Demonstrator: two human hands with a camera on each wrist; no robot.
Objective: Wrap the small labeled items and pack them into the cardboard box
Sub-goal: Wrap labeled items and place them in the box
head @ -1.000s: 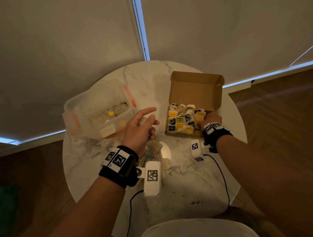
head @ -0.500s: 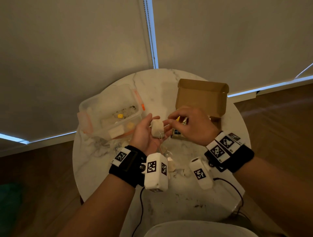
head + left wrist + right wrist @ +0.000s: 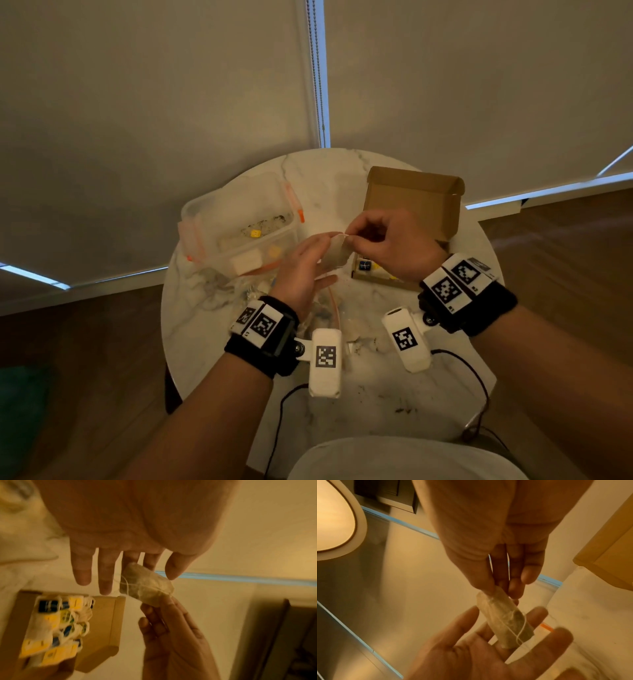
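Many wrapped, yellow- and blue-labelled tea bags already fill the open brown cardboard box at the far right of the round white marble table. One more, a pale string-wound tea bag, sits mid-air between the hands: right hand fingers pinch its end, left hand lies flat beneath. Clear plastic tub far left; closed blinds behind.

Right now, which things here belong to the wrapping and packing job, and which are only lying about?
Job:
- tea bag, held between left hand and right hand
- its string
- cardboard box with packed bags

Lying about:
- plastic tub
- crumbs on table
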